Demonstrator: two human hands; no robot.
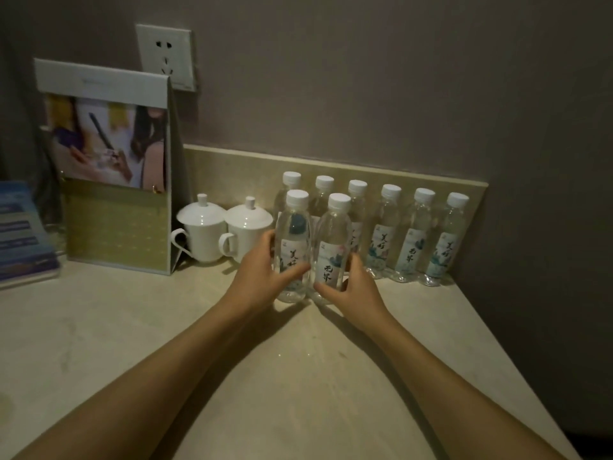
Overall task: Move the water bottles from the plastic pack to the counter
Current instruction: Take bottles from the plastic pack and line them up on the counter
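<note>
Two water bottles stand upright on the counter (166,327), side by side and touching or nearly so: the left front bottle (293,247) and the right front bottle (332,250), each clear with a white cap and a printed label. Just behind the front pair, along the low stone ledge (232,171) at the foot of the wall, runs the back row of bottles (406,237), six of them upright and close together; the three at the left end of that row are partly hidden by the front pair. To the left of the front pair sit two white lidded cups (229,234), handles turned toward the viewer, the nearer cup just beside the left front bottle. Farther left of the cups stands a folded display card (112,167) with a photo on it, and beyond that a blue booklet (23,234) at the frame's edge. A wall socket (165,56) is mounted above the card. The left hand (262,273) is wrapped around the left front bottle, thumb across the label and fingers curled behind. The right hand (356,287) grips the lower part of the right front bottle, thumb in front and fingers around the far side. Both forearms reach in over the bare counter.
</note>
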